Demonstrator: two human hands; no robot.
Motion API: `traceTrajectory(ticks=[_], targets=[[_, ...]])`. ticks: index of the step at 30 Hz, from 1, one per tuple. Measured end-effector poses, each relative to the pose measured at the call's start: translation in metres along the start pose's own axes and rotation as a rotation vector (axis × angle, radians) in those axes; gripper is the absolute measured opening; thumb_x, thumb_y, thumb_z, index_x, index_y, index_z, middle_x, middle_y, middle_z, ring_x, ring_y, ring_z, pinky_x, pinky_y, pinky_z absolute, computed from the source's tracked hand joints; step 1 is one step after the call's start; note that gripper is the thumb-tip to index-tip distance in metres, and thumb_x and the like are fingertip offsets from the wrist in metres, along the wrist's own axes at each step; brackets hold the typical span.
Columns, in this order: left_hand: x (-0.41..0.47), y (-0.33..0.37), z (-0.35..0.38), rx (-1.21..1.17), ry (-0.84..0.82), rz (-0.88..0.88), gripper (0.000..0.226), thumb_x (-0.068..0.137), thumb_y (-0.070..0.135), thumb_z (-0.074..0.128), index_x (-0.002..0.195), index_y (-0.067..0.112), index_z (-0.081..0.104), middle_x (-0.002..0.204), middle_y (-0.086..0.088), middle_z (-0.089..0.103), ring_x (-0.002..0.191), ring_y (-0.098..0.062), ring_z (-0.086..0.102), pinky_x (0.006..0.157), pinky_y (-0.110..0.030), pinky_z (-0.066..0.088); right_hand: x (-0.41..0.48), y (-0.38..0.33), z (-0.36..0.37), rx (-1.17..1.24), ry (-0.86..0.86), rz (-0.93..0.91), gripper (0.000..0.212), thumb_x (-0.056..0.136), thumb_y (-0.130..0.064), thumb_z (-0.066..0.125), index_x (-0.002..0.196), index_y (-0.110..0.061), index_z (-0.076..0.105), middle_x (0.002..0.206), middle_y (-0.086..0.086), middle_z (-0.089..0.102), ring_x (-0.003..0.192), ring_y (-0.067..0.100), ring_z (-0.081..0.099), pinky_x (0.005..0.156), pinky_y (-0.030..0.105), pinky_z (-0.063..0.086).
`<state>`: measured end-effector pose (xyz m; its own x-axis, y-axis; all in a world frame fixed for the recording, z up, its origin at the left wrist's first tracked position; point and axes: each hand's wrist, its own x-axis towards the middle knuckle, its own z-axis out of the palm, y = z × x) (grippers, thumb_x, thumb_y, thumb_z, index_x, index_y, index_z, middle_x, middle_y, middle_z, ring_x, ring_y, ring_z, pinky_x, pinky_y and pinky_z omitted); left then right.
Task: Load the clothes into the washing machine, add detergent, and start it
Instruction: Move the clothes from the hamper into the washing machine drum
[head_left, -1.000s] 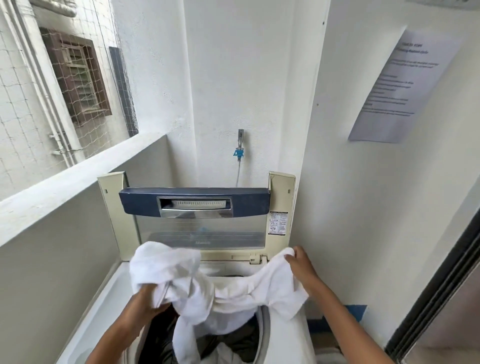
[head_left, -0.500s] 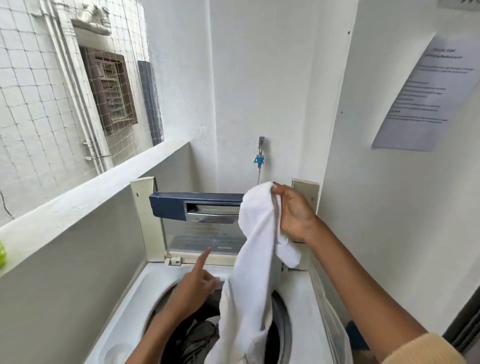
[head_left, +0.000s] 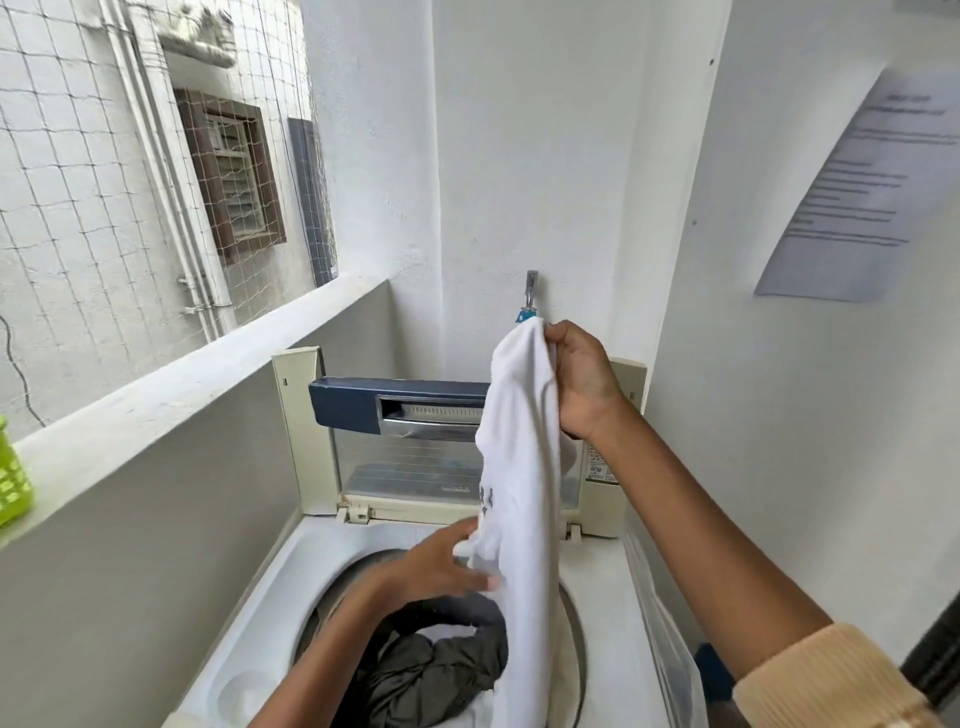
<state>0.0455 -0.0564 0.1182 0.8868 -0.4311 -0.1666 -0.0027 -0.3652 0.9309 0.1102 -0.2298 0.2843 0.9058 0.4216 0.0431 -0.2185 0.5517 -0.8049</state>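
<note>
Since a second ago: white shirt (head_left: 519, 467) no longer spread between both hands. It now hangs long from the right hand (head_left: 582, 384), raised in front of the open lid (head_left: 395, 415). Left hand (head_left: 441, 566) let go of its corner, dropped low, and is back at the cloth.

Right hand pinches the shirt's top edge, fingers curled round the bunched fabric. Left hand's fingers are spread and fairly straight, touching the shirt's lower fold over the drum mouth; blurred, so whether it has hold I cannot tell.

Shirt's tail reaches down into the drum (head_left: 332, 613), where dark clothes (head_left: 441, 670) already lie heaped.

Handling, by judgement: light, limp cotton, no stiffness, nothing fragile. It will drape and snag on the rim sooner than slip. Best held at a gathered edge, as now, and fed in tail first.

Washing machine (head_left: 291, 571): white top-loader, top deck bare plastic, lid propped upright at the back. Tap (head_left: 531, 291) on the wall behind. Narrow white-walled balcony; ledge to the left carries a green basket (head_left: 13, 483); netting beyond. Printed notice (head_left: 852, 192) on the right wall.
</note>
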Motion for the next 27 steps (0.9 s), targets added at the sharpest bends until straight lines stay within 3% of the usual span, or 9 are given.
traceTrajectory(ticks=[3, 6, 8, 12, 16, 19, 21, 23, 27], targets=[[-0.003, -0.009, 0.002, -0.066, 0.107, -0.076, 0.016, 0.085, 0.014, 0.067, 0.094, 0.025, 0.060, 0.091, 0.005, 0.066, 0.072, -0.001, 0.065, 0.066, -0.019, 0.052, -0.001, -0.010, -0.002, 0.011, 0.022, -0.101, 0.019, 0.086, -0.015, 0.040, 0.070, -0.015, 0.050, 0.064, 0.003, 0.056, 0.061, 0.018, 0.057, 0.069, 0.028, 0.045], [-0.016, -0.014, -0.028, -0.178, 0.690, -0.041, 0.007, 0.085, 0.002, 0.063, 0.088, 0.008, 0.061, 0.082, -0.014, 0.064, 0.060, -0.018, 0.064, 0.053, -0.025, 0.047, -0.004, -0.019, -0.013, -0.046, 0.113, -0.232, 0.033, 0.085, -0.008, 0.039, 0.055, -0.017, 0.050, 0.054, -0.002, 0.054, 0.056, 0.015, 0.052, 0.064, 0.028, 0.041], [-0.033, -0.013, -0.061, -0.205, 0.986, -0.002, 0.006, 0.086, 0.001, 0.061, 0.083, 0.006, 0.060, 0.076, -0.014, 0.063, 0.054, -0.015, 0.064, 0.048, -0.022, 0.048, -0.007, -0.025, -0.025, -0.262, 0.246, -0.396, 0.034, 0.084, -0.002, 0.041, 0.054, -0.018, 0.039, 0.055, -0.002, 0.040, 0.058, 0.012, 0.037, 0.060, 0.029, 0.029], [-0.057, -0.002, -0.102, -0.215, 1.178, 0.158, 0.011, 0.091, 0.001, 0.053, 0.088, 0.012, 0.051, 0.080, -0.012, 0.063, 0.054, -0.012, 0.068, 0.045, -0.018, 0.053, -0.015, -0.028, -0.036, -0.875, 0.420, -0.530, 0.031, 0.083, -0.006, 0.052, 0.057, -0.019, 0.040, 0.061, 0.000, 0.031, 0.058, 0.007, 0.031, 0.058, 0.026, 0.024], [-0.062, 0.009, -0.104, 0.024, 1.243, 0.256, 0.025, 0.088, 0.003, 0.055, 0.082, 0.027, 0.047, 0.088, 0.000, 0.062, 0.082, -0.024, 0.063, 0.071, -0.036, 0.051, -0.017, -0.025, -0.028, -1.191, 0.531, -0.635, 0.015, 0.080, -0.011, 0.059, 0.068, -0.005, 0.052, 0.061, 0.003, 0.044, 0.056, 0.011, 0.040, 0.056, 0.028, 0.029], [-0.062, 0.013, -0.099, 0.159, 1.182, 0.328, 0.015, 0.091, 0.012, 0.057, 0.102, 0.019, 0.048, 0.119, 0.012, 0.057, 0.091, 0.002, 0.055, 0.073, -0.019, 0.039, -0.021, -0.022, -0.026, -1.296, 0.639, -0.726, 0.012, 0.080, -0.013, 0.060, 0.073, -0.009, 0.051, 0.069, 0.001, 0.047, 0.065, 0.017, 0.043, 0.060, 0.029, 0.030], [-0.060, 0.017, -0.094, 0.121, 1.107, 0.389, 0.031, 0.093, 0.012, 0.054, 0.123, 0.017, 0.048, 0.110, 0.019, 0.054, 0.082, 0.014, 0.053, 0.069, -0.005, 0.040, -0.022, -0.016, -0.027, -1.198, 0.648, -0.735, 0.013, 0.087, -0.013, 0.054, 0.079, -0.013, 0.044, 0.060, -0.002, 0.041, 0.058, 0.018, 0.042, 0.056, 0.031, 0.027], [-0.056, 0.018, -0.088, 0.095, 1.035, 0.390, 0.043, 0.094, 0.010, 0.051, 0.136, 0.017, 0.041, 0.100, 0.015, 0.052, 0.079, 0.008, 0.053, 0.070, 0.000, 0.040, -0.021, -0.003, -0.028, -1.062, 0.601, -0.702, 0.008, 0.093, -0.014, 0.044, 0.088, -0.009, 0.040, 0.065, 0.007, 0.047, 0.063, 0.026, 0.050, 0.060, 0.036, 0.036], [-0.037, -0.005, -0.068, -0.042, 0.771, 0.195, 0.037, 0.097, 0.015, 0.046, 0.133, 0.020, 0.045, 0.126, 0.007, 0.049, 0.110, -0.011, 0.050, 0.083, -0.005, 0.040, -0.023, 0.061, -0.047, -1.056, 0.636, -0.692, 0.002, 0.088, -0.010, 0.040, 0.088, -0.011, 0.039, 0.068, 0.000, 0.044, 0.066, 0.022, 0.043, 0.060, 0.037, 0.032]])
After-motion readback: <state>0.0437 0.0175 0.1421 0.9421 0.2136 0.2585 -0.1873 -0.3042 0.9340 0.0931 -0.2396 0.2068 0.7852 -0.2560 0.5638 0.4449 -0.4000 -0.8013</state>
